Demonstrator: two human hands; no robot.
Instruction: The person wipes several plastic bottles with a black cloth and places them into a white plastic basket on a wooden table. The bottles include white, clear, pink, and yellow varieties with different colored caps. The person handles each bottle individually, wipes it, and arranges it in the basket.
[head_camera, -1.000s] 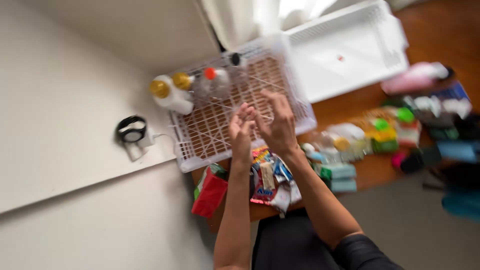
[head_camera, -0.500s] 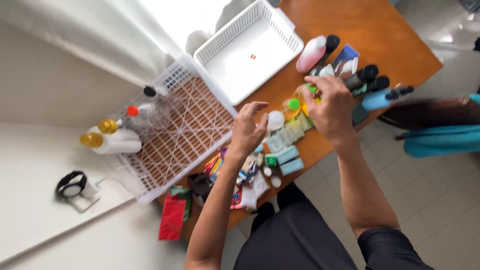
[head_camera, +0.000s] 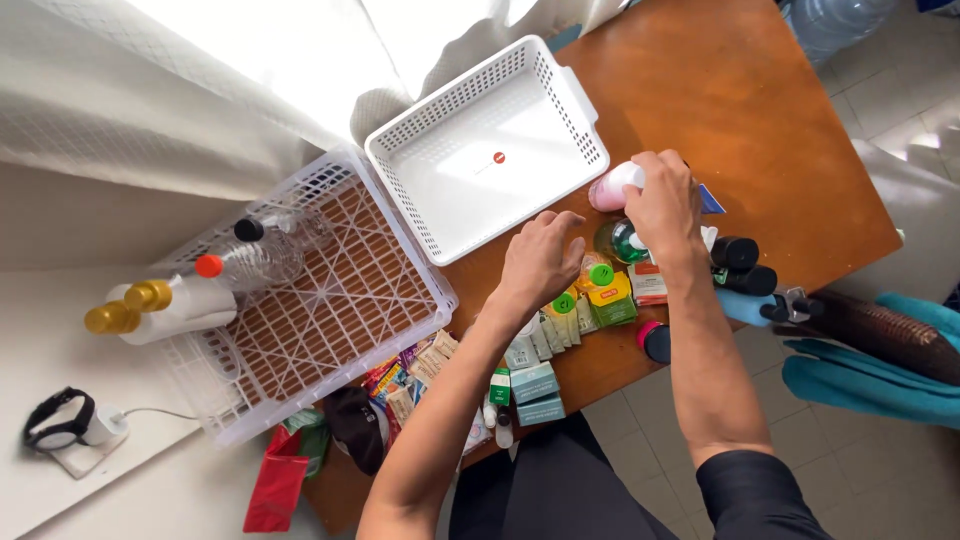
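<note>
My right hand (head_camera: 662, 203) grips a pink bottle with a white cap (head_camera: 612, 187) that lies on the wooden table (head_camera: 760, 110), just right of the smaller white basket (head_camera: 488, 150). My left hand (head_camera: 540, 260) hovers with loosely curled fingers over small sachets and a green-lidded packet (head_camera: 606, 290); it holds nothing. A green round bottle (head_camera: 620, 240) sits between the two hands. Dark-capped bottles (head_camera: 738, 262) and a blue bottle (head_camera: 745, 305) lie to the right of my right wrist.
A larger white crate (head_camera: 300, 300) at the left holds clear bottles with black, orange and gold caps (head_camera: 240, 262). Small boxes (head_camera: 533, 392) and snack packets (head_camera: 410, 375) line the table's near edge. A black watch on a white charger (head_camera: 62, 425) sits far left. Teal cloth (head_camera: 880, 370) lies at the right.
The view has swung from the large crate to the table's middle. My right hand went from the small items to the pink bottle and closed on it; my left hand followed rightwards.
</note>
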